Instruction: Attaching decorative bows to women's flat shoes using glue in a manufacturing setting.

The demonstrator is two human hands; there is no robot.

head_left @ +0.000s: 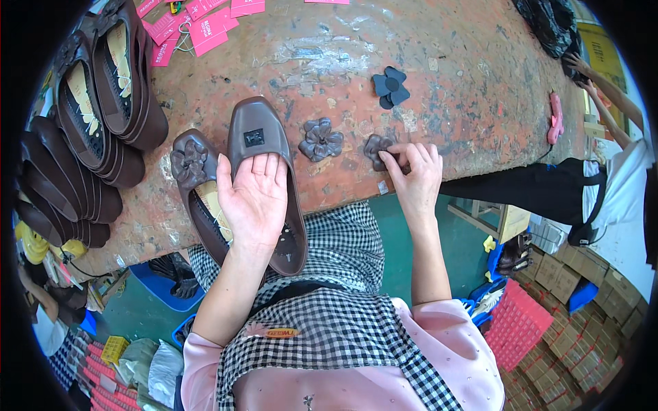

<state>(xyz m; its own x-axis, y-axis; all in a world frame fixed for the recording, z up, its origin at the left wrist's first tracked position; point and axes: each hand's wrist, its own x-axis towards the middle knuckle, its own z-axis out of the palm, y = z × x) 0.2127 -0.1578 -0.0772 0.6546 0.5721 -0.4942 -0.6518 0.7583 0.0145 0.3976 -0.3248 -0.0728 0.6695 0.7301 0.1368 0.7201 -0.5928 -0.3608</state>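
Note:
My left hand [255,198] is palm up, its outstretched fingers tucked under the upper of a dark brown shoe [257,113]. The fingertips are hidden inside, and the thumb stands apart beside the shoe's edge. A small black square patch [254,138] is on that shoe's upper. Against it lies a second brown shoe [194,133] with a flower on its front. My right hand [418,175] pinches the edge of a brown flower ornament [376,149] on the table. Another brown flower ornament [321,140] lies between the hands; a black flower-shaped piece [391,88] lies farther back.
Stacked brown shoes [123,89] crowd the table's left side. Pink tags [205,34] lie at the back left. A pink corded tool [555,118] rests near the right edge of the worn table [452,89]. Another person [613,181] stands at right, with cardboard boxes [582,342] below.

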